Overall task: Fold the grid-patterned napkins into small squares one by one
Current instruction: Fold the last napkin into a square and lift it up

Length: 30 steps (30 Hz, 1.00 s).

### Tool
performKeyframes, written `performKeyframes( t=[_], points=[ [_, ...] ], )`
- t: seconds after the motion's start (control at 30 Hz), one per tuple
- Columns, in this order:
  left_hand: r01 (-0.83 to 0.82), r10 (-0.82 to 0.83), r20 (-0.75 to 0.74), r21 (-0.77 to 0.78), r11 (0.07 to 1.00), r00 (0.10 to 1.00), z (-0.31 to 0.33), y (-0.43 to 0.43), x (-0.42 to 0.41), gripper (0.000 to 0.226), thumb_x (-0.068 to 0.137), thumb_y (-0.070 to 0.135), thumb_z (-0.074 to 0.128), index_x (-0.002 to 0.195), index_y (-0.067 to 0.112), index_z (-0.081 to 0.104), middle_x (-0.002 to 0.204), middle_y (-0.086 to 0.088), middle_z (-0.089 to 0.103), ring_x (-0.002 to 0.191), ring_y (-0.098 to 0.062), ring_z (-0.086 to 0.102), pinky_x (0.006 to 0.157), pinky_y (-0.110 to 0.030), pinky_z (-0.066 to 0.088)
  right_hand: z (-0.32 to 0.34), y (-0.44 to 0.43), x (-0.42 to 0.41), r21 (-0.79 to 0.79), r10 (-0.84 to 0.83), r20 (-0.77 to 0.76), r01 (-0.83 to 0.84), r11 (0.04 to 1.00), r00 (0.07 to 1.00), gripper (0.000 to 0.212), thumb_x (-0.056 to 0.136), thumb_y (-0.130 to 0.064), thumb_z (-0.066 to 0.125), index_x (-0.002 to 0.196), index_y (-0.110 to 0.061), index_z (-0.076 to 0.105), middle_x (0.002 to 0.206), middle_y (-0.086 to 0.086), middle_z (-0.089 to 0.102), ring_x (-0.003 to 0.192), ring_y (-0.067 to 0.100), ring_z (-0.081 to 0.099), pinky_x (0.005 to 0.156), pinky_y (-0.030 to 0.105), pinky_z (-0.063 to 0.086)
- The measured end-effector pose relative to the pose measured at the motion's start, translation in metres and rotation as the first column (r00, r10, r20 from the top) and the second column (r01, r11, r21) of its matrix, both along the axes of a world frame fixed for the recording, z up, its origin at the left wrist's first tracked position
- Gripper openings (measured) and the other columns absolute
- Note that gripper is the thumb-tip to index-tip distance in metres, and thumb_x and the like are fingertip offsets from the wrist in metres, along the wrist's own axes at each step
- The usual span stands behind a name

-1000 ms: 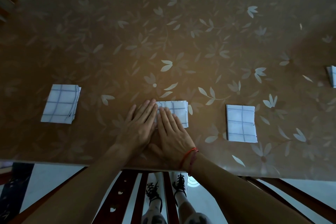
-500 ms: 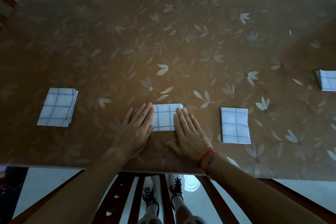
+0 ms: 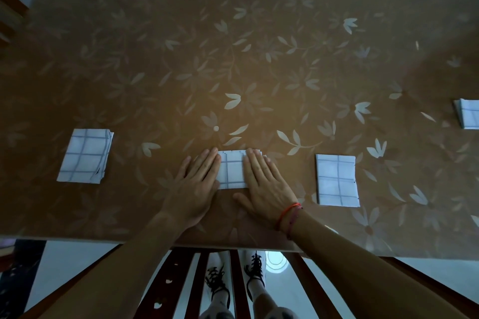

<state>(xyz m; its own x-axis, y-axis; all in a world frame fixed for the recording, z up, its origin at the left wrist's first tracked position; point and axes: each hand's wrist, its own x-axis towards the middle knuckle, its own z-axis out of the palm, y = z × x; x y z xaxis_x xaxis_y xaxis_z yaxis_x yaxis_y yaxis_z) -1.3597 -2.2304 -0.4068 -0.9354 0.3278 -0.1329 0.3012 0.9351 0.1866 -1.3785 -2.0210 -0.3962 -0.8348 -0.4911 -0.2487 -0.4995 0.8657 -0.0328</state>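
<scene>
The small white folded napkin with blue grid lines point(image 3: 231, 171) lies flat near the front edge of the brown flower-printed counter point(image 3: 233, 46). The left hand point(image 3: 197, 184) lies at its 9 o'clock and the right hand point(image 3: 264, 184) at its 3 o'clock. Both are spread flat, fingers straight and close together, pressing on the napkin's two side edges. Only a middle strip shows between them, and nothing is pinched.

Well out at 9 o'clock sits a second folded grid napkin point(image 3: 84, 156), its layers slightly splayed along one side. At 3 o'clock lies a third folded grid napkin point(image 3: 337, 180), neat and square. At 2 o'clock a fourth grid napkin point(image 3: 469, 114) is cut off by the frame.

The trouble, I'd say, comes on letting go. A soft crease could spring open once the weight lifts. Uneven pressure from either hand could slide the layers askew on that smooth cover, leaving stepped edges like the 9 o'clock one.
</scene>
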Motion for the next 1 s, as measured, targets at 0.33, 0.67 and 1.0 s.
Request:
performKeyframes(
  t=[0.33, 0.67, 1.0],
  points=[
    [-0.066, 0.062, 0.066, 0.051, 0.997, 0.996, 0.015, 0.006, -0.003, 0.057, 0.099, 0.035, 0.024, 0.149, 0.011, 0.033, 0.159, -0.005, 0.026, 0.148, -0.018, 0.018, 0.116, -0.046, 0.025, 0.015, 0.005, -0.004, 0.038, -0.065, 0.074, 0.062, 0.997, 0.995, 0.085, 0.095, -0.062, 0.015, 0.141, 0.005, 0.039, 0.15, 0.022, 0.035, 0.14, 0.033, 0.034, 0.112, 0.048, 0.03],
    [-0.211, 0.2, 0.087, 0.143, 0.967, 0.976, 0.034, 0.019, -0.032, 0.05, 0.073, 0.028, 0.051, 0.122, 0.016, 0.056, 0.115, -0.002, 0.052, 0.107, -0.024, 0.048, 0.088, -0.039, 0.04, 0.037, 0.005, -0.023, -0.094, -0.036, 0.125, 0.048, 0.994, 0.991, 0.076, 0.094, -0.053, 0.022, 0.148, 0.0, 0.025, 0.155, 0.017, 0.026, 0.145, 0.03, 0.022, 0.12, 0.041, 0.007],
    [-0.537, 0.436, 0.315, 0.516, 0.667, 0.843, 0.061, 0.038, -0.047, 0.047, 0.07, -0.011, 0.057, 0.11, 0.013, 0.061, 0.095, 0.002, 0.062, 0.09, -0.016, 0.059, 0.07, -0.012, 0.039, 0.062, 0.008, -0.046, -0.194, -0.119, 0.147, 0.146, 0.97, 0.982, 0.061, 0.088, -0.039, 0.054, 0.142, -0.017, 0.036, 0.142, 0.004, 0.047, 0.132, 0.025, 0.042, 0.115, 0.036, 0.024]
  ],
)
